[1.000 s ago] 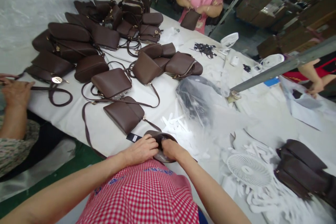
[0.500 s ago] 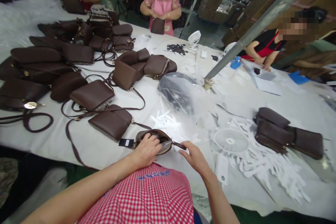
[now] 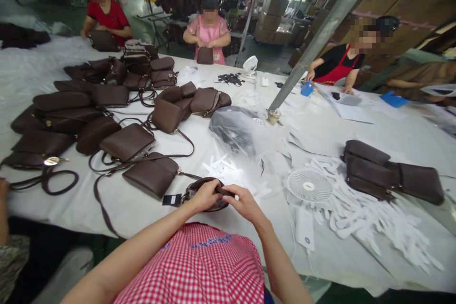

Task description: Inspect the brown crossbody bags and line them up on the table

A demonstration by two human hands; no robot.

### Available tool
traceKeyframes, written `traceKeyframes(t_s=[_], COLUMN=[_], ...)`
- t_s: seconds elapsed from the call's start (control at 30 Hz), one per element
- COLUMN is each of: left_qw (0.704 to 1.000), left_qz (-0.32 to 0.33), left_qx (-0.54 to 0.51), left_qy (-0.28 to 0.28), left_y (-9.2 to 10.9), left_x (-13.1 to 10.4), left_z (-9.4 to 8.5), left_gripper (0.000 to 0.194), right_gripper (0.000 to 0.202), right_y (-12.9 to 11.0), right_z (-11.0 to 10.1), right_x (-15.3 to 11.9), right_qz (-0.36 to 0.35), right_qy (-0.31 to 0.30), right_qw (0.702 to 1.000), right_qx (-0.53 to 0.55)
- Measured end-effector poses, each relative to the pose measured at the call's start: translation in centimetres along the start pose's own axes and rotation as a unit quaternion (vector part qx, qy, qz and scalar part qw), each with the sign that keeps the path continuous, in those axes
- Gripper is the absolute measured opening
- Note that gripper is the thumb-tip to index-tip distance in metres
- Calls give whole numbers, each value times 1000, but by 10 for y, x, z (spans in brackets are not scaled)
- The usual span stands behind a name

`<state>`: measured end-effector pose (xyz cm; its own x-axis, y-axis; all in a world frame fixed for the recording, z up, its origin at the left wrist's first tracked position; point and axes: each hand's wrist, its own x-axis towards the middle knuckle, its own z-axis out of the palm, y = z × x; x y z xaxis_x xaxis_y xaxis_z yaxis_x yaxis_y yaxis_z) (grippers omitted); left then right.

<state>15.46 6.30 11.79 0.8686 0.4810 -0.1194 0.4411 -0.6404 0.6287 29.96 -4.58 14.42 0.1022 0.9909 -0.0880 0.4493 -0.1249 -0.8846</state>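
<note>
An open brown handbag (image 3: 194,185) is at the table's front edge, right before my checked apron, its mouth facing up. My left hand (image 3: 207,196) lies over the opening with its fingers closed at the right end of the rim, where the strap joins. My right hand (image 3: 244,201) pinches the short brown strap (image 3: 227,193) there, and the two hands nearly touch. A black tag (image 3: 172,199) with a white label pokes out at the bag's left end. Just left of it lies another brown handbag (image 3: 151,174) with a long strap. The bag's inside is mostly hidden by my left hand.
Many brown handbags (image 3: 126,141) are heaped on the left. A plastic-wrapped dark bundle (image 3: 233,128) lies ahead. To the right are a white fan (image 3: 309,186), white strips (image 3: 377,225) and brown bags (image 3: 370,175). A metal pole (image 3: 313,47) slants upward. Several people work across the table.
My left hand has moved right, from inside the bag's mouth to its right end. My right hand has come left with the strap, closer to my left. The camera view has tilted up slightly.
</note>
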Motion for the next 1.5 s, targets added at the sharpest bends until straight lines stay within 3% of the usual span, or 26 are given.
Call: traceKeyframes(t_s=[0.1,0.27,0.43,0.6,0.73,0.97,1.13,1.23,1.4,1.5], left_qw=[998,987,976,974,975,989,994,996,995,993], left_qz=[6,27,49,56,46,57,68,42,-8,-22], left_qx=[58,155,205,215,210,136,89,79,101,119], left_qy=[23,40,50,48,55,27,-15,-25,-15,-12], left_y=[1,-10,-19,-18,-21,-31,-49,-56,-53,-48], left_x=[-3,-13,-19,-14,-14,-21,-23,-22,-18,-15], left_z=[-3,-18,-25,-24,-31,-40,-53,-60,-65,-67], left_gripper=[12,13,16,16,18,6,5,14,23,18], right_gripper=[23,36,62,30,43,54,65,65,73,65], right_y=[-3,19,30,26,24,12,32,39,41,44], right_z=[5,9,34,59,59,56,62,64,60,57], right_x=[6,-3,-5,5,4,8,11,11,9,7], right_qz=[-29,-30,69,150,184,-23,3,8,-18,-19], right_qy=[-29,28,71,121,137,92,118,143,140,130], right_qw=[997,994,991,968,954,965,975,974,980,987], right_qx=[-60,-104,-95,-160,-192,-245,-188,-176,-140,-97])
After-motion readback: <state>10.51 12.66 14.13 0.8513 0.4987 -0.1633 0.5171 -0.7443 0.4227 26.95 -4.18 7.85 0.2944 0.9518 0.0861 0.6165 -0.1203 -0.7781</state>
